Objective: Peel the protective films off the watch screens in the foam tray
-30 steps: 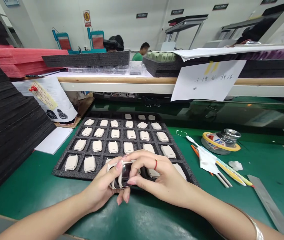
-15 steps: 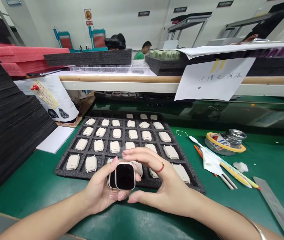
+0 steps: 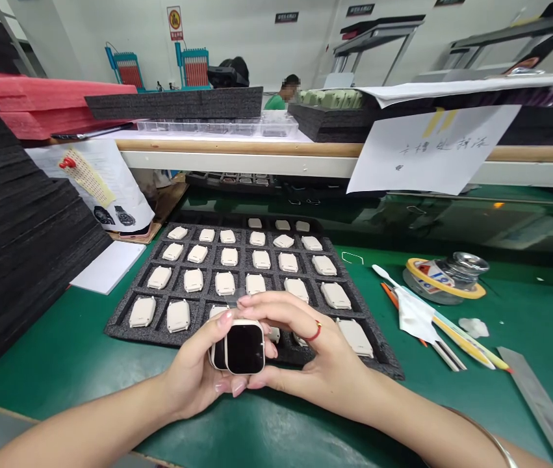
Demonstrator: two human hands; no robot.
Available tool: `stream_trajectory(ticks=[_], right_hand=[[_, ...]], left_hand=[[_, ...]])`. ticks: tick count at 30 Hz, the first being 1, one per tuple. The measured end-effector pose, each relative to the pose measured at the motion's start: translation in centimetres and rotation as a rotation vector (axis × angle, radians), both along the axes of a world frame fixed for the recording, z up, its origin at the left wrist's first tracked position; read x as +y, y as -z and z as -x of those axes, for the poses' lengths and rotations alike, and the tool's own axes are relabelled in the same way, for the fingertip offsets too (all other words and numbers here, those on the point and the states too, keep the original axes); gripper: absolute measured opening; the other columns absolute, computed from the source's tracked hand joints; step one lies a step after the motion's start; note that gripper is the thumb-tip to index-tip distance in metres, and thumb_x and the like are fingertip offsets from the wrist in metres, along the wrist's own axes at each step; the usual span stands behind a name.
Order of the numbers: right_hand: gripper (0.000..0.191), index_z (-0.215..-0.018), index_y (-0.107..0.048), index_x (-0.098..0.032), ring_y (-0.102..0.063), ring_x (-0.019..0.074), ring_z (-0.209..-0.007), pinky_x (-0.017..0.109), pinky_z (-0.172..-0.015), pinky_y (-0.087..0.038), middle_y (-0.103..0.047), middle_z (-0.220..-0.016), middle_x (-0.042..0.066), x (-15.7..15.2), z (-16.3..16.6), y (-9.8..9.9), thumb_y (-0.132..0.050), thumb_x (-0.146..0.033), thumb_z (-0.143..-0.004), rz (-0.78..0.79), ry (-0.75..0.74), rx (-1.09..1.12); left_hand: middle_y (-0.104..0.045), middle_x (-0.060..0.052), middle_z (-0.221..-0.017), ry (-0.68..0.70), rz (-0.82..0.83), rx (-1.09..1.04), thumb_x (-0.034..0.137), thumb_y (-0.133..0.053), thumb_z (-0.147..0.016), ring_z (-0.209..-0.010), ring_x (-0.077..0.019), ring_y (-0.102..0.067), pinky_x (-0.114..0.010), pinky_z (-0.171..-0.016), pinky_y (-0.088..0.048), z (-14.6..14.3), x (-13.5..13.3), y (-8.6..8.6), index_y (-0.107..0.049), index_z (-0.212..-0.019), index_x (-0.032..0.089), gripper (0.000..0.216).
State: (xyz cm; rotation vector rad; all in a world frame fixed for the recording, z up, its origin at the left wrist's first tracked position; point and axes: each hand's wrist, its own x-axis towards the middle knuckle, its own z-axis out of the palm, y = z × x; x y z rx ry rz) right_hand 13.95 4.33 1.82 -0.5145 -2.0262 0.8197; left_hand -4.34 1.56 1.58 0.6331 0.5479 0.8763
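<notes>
My left hand (image 3: 201,364) is closed around two cream-framed smartwatch bodies with black screens, facing me. The front smartwatch body (image 3: 245,348) overlaps the rear smartwatch body (image 3: 218,356), whose left edge shows. Over the front one curves my right hand (image 3: 305,344), its thumb at the lower edge and its fingers arched along the top. Something faint and clear shows near those fingertips; I cannot make out what it is. Just beyond both hands lies a black foam tray (image 3: 125,333) with rows of cream watch bodies (image 3: 177,316), screens down. My hands hide part of its front row.
Black foam sheets (image 3: 27,247) are stacked at the left, beside white paper (image 3: 108,266). On the right are a clear jar (image 3: 466,273) with yellow tape, several slim tools (image 3: 420,315) and a steel ruler (image 3: 539,396). A shelf edge (image 3: 237,159) crosses behind the tray.
My right thumb and fingers have closed in on the front smartwatch body; the thumb has come up to its lower edge. My left hand keeps its hold. The view has shifted slightly.
</notes>
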Motion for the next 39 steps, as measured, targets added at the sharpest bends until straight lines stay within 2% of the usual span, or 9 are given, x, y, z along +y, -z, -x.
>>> stream_trajectory(ticks=[8,15,19,27,32,39], right_hand=[[0.06,-0.128,-0.055,-0.028,-0.059,0.0212,-0.122,0.035,-0.104,-0.051,-0.06,-0.129,0.009,0.05,0.0,0.27,-0.084,-0.029,-0.075,0.003,0.005,-0.03],[0.061,-0.13,-0.054,-0.028,-0.058,0.0236,-0.124,0.039,-0.105,-0.05,-0.06,-0.13,0.01,-0.01,-0.06,0.2,-0.084,-0.029,-0.076,0.002,0.002,-0.056],[0.063,-0.132,-0.053,-0.028,-0.058,0.0232,-0.124,0.038,-0.105,-0.05,-0.06,-0.13,0.009,0.02,-0.07,0.26,-0.083,-0.029,-0.076,-0.013,-0.004,-0.058],[0.058,-0.13,-0.054,-0.028,-0.059,0.0216,-0.123,0.035,-0.104,-0.051,-0.059,-0.131,0.008,-0.01,-0.13,0.1,-0.082,-0.03,-0.078,-0.036,-0.009,-0.051],[0.06,-0.127,-0.054,-0.028,-0.059,0.0202,-0.122,0.034,-0.104,-0.05,-0.062,-0.127,0.008,-0.02,0.04,0.16,-0.084,-0.031,-0.075,-0.051,0.005,-0.029],[0.06,-0.129,-0.054,-0.028,-0.06,0.0235,-0.121,0.038,-0.103,-0.052,-0.063,-0.127,0.01,0.14,0.12,0.52,-0.083,-0.033,-0.077,-0.041,0.017,-0.029]], left_hand=[[-0.073,-0.012,-0.081,-0.007,0.049,0.001,0.053,-0.07,-0.079,-0.042,-0.0062,-0.053,-0.014,-0.034,-0.023,-0.04,0.33,0.22,-0.071,-0.087,0.012,0.042],[-0.072,-0.013,-0.082,-0.005,0.038,0.006,0.052,-0.068,-0.081,-0.04,-0.0049,-0.051,-0.014,-0.033,-0.022,-0.03,0.21,0.16,-0.071,-0.084,0.01,0.042],[-0.07,-0.009,-0.076,-0.02,0.053,0.015,0.054,-0.07,-0.079,-0.038,-0.0034,-0.047,-0.014,-0.034,-0.021,0.06,0.2,0.17,-0.071,-0.084,0.01,0.043],[-0.073,-0.014,-0.083,-0.005,0.017,0.006,0.052,-0.066,-0.083,-0.04,-0.0057,-0.052,-0.014,-0.032,-0.021,-0.03,0.29,0.41,-0.07,-0.086,0.01,0.042],[-0.071,-0.01,-0.078,-0.007,0.028,0.008,0.054,-0.069,-0.08,-0.038,-0.0044,-0.049,-0.015,-0.032,-0.02,-0.12,0.32,0.26,-0.07,-0.084,0.011,0.043],[-0.066,-0.008,-0.066,-0.025,0.059,0.077,0.056,-0.068,-0.078,-0.035,-0.0037,-0.042,-0.017,-0.033,-0.016,-0.06,0.36,0.15,-0.07,-0.079,0.009,0.047]])
